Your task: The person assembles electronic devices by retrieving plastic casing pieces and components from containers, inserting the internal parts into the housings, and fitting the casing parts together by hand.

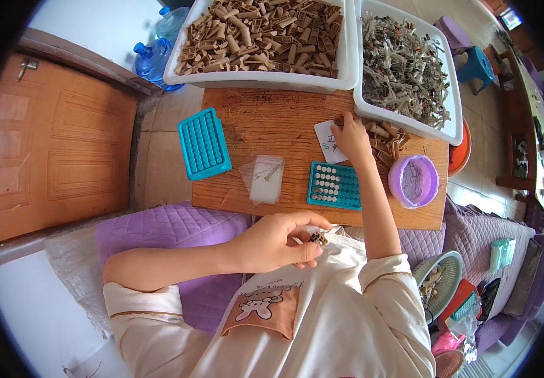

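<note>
My left hand [275, 242] is held in front of my shirt, its fingers closed around a small brown-and-black part [318, 238]. My right hand [351, 137] reaches across the table, fingers bent together over the edge of a white card [329, 142] with handwriting; whatever is between the fingertips is too small to make out. Beside it lies a loose heap of brown half-tube pieces [382, 133]. Below the right hand, a teal tray [349, 184] carries round white pieces in its left rows. Left of that, a clear plastic bag [265, 179] lies flat.
Another teal tray [204, 145] sits at the table's left edge. Large white bins of brown pieces [259, 38] and clear-grey parts [404, 69] stand at the back. A purple bowl [395, 183] is at the right. Blue water bottles [152, 61] stand near the orange door [64, 145].
</note>
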Tool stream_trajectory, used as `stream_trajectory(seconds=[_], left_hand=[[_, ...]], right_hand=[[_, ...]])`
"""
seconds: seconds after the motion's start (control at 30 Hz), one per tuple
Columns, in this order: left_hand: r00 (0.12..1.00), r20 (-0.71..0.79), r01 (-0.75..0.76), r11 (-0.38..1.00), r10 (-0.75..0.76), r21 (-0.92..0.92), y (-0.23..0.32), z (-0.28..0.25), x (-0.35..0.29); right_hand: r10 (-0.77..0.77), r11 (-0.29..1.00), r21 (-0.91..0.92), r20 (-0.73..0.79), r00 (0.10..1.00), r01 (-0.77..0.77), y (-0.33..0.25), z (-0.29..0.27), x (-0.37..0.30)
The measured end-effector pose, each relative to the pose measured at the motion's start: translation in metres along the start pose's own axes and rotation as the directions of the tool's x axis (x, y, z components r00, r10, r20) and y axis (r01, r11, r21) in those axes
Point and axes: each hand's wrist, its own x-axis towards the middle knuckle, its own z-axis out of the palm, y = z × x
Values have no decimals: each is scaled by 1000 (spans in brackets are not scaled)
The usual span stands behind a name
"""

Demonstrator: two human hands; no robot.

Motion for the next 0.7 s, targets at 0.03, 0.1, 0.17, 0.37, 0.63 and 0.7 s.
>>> stream_trajectory(seconds=[0.03, 0.1, 0.17, 0.37, 0.63, 0.7], left_hand=[[1000, -4, -15, 999, 14, -38, -1, -3, 0], [997, -25, -80, 997, 79, -24, -4, -7, 2], [989, -43, -145, 988, 143, -47, -5, -10, 5], [979, -125, -184, 966, 163, -180, 4, -15, 4], [953, -182, -279, 935, 242, -218, 7, -14, 1], [938, -203, -318, 930, 281, -183, 4, -15, 4]], right_hand=[[-7, 1000, 3, 5, 1000, 7, -5, 0, 2], [112, 993, 12, 81, 990, -114, -14, -1, 6], [130, 991, 17, 85, 988, -132, -12, -1, 6], [-3, 984, 179, -85, 996, 19, -31, -30, -15], [116, 841, 527, 50, 992, -125, -74, -97, -66], [149, 607, 790, -9, 989, -84, -79, -104, -72]])
